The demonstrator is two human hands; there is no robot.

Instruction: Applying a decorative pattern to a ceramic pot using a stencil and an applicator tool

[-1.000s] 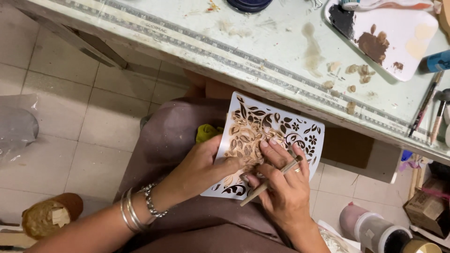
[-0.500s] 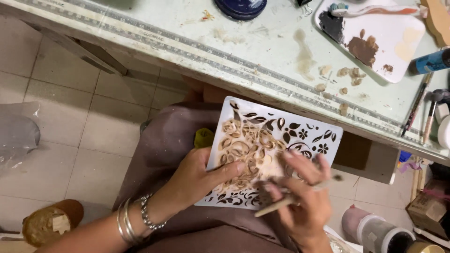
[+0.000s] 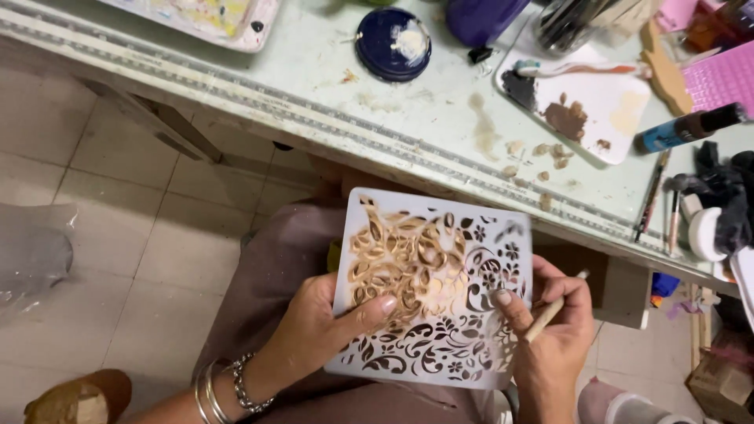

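L hand (image 3: 318, 334) thumb pinches the one white plastic floral stencil sheet (image 3: 434, 286), tan-smeared at its middle, held over the lap below the table edge. R hand (image 3: 554, 334) grips its right edge w/ thumb on top, fingers closed round 1 thin wooden stick (image 3: 552, 308). On the pale worktable (image 3: 314, 86): 1 round dark-blue lid (image 3: 393, 45), 1 white paint-daubed palette (image 3: 585, 102), 1 blue-and-brown tube (image 3: 687, 128). Vs 0.5 s ago, stencil sits higher and more upright.

I am counting one stencil (image 3: 440, 290) between my two hands, one stick (image 3: 554, 306) at three o'clock, one round blue lid (image 3: 393, 45) at twelve, one white palette (image 3: 585, 98) and three bangles (image 3: 228, 389) at seven.
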